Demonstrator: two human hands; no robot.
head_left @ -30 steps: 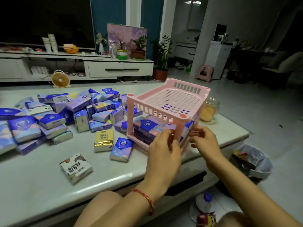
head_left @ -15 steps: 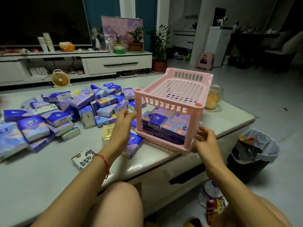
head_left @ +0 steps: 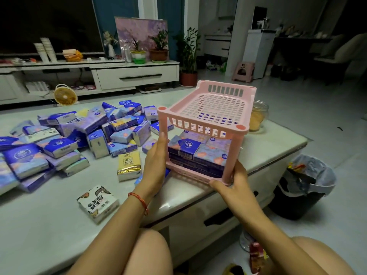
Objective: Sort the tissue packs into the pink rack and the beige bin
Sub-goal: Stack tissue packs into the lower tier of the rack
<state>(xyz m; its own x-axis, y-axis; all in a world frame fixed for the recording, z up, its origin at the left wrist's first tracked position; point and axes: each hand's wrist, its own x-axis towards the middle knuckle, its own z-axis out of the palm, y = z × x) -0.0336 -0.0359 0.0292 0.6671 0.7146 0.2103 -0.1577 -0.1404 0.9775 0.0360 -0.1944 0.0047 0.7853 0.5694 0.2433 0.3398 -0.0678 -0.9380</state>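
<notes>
The pink rack (head_left: 231,153) has two tiers and stands near the table's front right edge. Its top shelf holds nothing; its lower shelf holds stacked blue and purple tissue packs (head_left: 190,147). My left hand (head_left: 156,165) presses flat against the rack's left side, fingers straight up along the front post. My right hand (head_left: 232,183) grips the rack's front right foot. A pile of loose blue and purple packs (head_left: 95,133) covers the table's left part. Nearer me lie a gold pack (head_left: 128,163) and a white cartoon-printed pack (head_left: 97,203). No beige bin is in view.
A glass jar (head_left: 258,116) stands just behind the rack. A lined trash bin (head_left: 305,185) sits on the floor right of the table (head_left: 49,225). A small yellow fan (head_left: 65,95) and a TV cabinet are beyond the table. My knees are under its front edge.
My left hand went out to the pile of packs, then came back and now presses the rack's left side. My right hand stayed on the rack's front right corner.
</notes>
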